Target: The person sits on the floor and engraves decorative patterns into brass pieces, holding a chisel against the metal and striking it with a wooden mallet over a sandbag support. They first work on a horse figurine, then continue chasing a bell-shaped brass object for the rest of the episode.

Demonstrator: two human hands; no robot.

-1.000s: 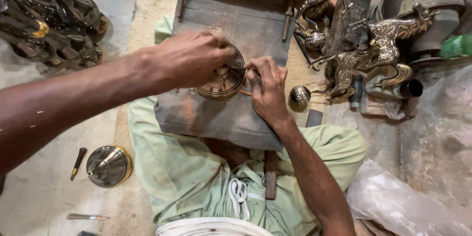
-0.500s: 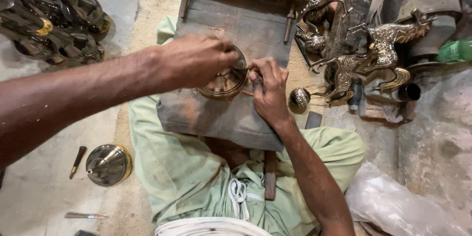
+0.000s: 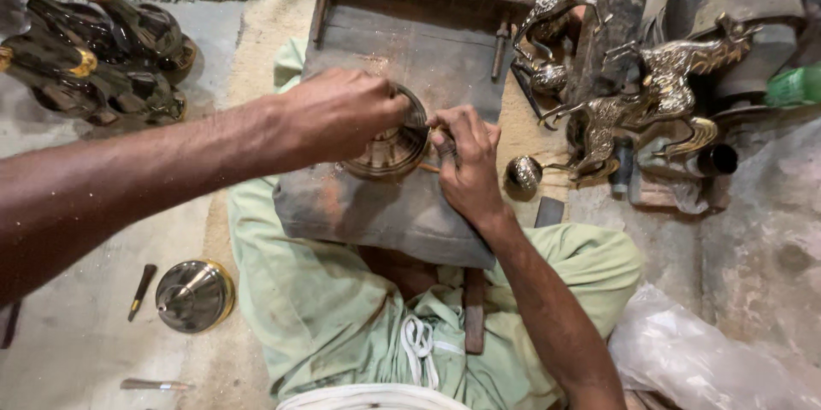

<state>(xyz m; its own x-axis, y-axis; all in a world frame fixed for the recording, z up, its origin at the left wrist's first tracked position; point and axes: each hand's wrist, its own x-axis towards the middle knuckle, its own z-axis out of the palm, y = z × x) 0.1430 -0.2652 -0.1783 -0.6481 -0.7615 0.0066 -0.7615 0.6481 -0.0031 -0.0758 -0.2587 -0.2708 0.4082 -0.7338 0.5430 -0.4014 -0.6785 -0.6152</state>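
While the left hand (image 3: 338,115) clenches its fingers over its rim, the round, ridged brass disc (image 3: 389,149) lies just beside the right hand (image 3: 466,162), whose fingers pinch a thin tool.

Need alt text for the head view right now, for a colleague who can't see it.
Seen from above, a seated person's left hand grips a round engraved brass disc on a worn grey wooden work board over the lap, while the right hand presses a thin tool against its edge. Brass horse figurines stand at right.

The left hand (image 3: 342,115) covers much of the round brass piece (image 3: 389,149). The tool under the right hand (image 3: 466,162) is mostly hidden (type indeterminable).
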